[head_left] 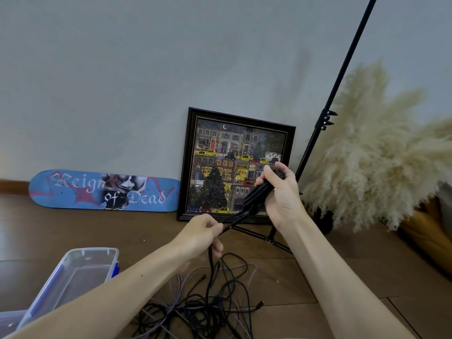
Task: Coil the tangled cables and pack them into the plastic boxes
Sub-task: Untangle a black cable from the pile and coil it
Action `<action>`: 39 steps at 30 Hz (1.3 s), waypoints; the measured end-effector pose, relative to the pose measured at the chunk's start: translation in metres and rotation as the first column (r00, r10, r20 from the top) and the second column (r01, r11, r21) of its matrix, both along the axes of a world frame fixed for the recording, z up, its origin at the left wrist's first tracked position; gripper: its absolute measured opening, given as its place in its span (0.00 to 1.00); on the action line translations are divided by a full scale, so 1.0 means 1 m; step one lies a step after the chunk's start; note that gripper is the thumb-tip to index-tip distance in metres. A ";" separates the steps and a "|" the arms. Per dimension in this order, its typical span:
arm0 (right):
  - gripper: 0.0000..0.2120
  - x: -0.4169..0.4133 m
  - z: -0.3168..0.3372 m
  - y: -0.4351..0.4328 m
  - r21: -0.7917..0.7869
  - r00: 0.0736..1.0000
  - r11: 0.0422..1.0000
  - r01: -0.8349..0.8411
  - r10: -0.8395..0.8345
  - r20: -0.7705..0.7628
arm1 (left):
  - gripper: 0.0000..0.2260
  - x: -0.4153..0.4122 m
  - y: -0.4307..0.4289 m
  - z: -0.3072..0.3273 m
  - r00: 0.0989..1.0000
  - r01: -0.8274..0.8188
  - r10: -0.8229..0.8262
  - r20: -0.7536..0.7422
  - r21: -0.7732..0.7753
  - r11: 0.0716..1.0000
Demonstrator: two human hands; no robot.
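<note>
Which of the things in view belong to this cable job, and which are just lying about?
Job: black cable, gripped by the right hand and pinched by the left hand; cable tangle on the floor; clear plastic box.
Lying about: skateboard; framed picture; black stand; dried grass.

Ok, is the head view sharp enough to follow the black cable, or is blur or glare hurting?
Head view, centre: the black cable between the left hand and right hand reads sharp, light soft, no glare. Head view, edges: wide-angle stretch smears the cream pampas grass and the clear plastic box.
</note>
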State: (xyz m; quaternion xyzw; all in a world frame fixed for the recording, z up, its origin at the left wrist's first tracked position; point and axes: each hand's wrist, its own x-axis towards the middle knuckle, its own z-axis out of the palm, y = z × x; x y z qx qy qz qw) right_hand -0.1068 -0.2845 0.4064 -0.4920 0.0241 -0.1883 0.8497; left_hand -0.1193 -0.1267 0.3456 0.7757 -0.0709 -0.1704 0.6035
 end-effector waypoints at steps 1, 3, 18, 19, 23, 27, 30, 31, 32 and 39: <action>0.12 0.000 -0.001 0.001 -0.064 1.000 0.998 0.010 -0.010 0.003 | 0.06 -0.002 -0.001 0.001 0.999 0.030 -0.031 0.035 0.017 0.999; 0.12 0.000 -0.003 0.003 -0.178 0.999 0.983 0.042 -0.040 0.017 | 0.05 -0.003 -0.002 0.002 0.982 0.067 -0.083 0.168 0.102 0.993; 0.11 -0.013 -0.024 0.047 -0.965 0.987 0.233 0.123 0.070 0.143 | 0.14 -0.005 -0.007 0.015 0.999 0.002 0.003 0.035 -0.154 0.988; 0.11 -0.013 -0.025 0.047 -0.975 0.984 0.179 0.132 0.092 0.150 | 0.15 -0.003 -0.008 0.014 0.999 -0.004 -0.003 -0.038 -0.197 0.980; 0.12 -0.013 -0.025 0.044 -0.992 0.979 -0.024 0.122 0.168 0.116 | 0.19 0.006 0.002 0.014 0.997 0.009 -0.032 -0.076 -0.281 0.960; 0.16 -0.015 -0.030 0.048 -0.988 0.967 -0.115 -0.106 0.219 -0.129 | 0.19 0.013 0.017 0.018 0.998 -0.039 0.041 0.045 -0.039 0.998; 0.22 -0.014 -0.034 0.052 -0.965 0.950 -0.196 -0.173 0.224 -0.216 | 0.21 0.018 0.022 0.018 0.996 -0.057 0.057 0.063 -0.002 0.998; 0.27 -0.013 -0.035 0.053 -0.957 0.953 -0.259 -0.131 0.231 -0.193 | 0.20 0.018 0.022 0.018 0.995 -0.057 0.056 0.084 0.008 0.998; 0.31 -0.013 -0.036 0.053 -0.936 0.959 -0.345 -0.066 0.236 -0.154 | 0.20 0.017 0.021 0.018 0.991 -0.059 0.055 0.119 0.033 0.998; 0.35 -0.020 -0.034 0.064 -0.737 0.988 -0.661 0.143 0.138 0.068 | 0.21 0.016 0.018 0.011 0.986 -0.035 0.020 0.166 0.086 0.996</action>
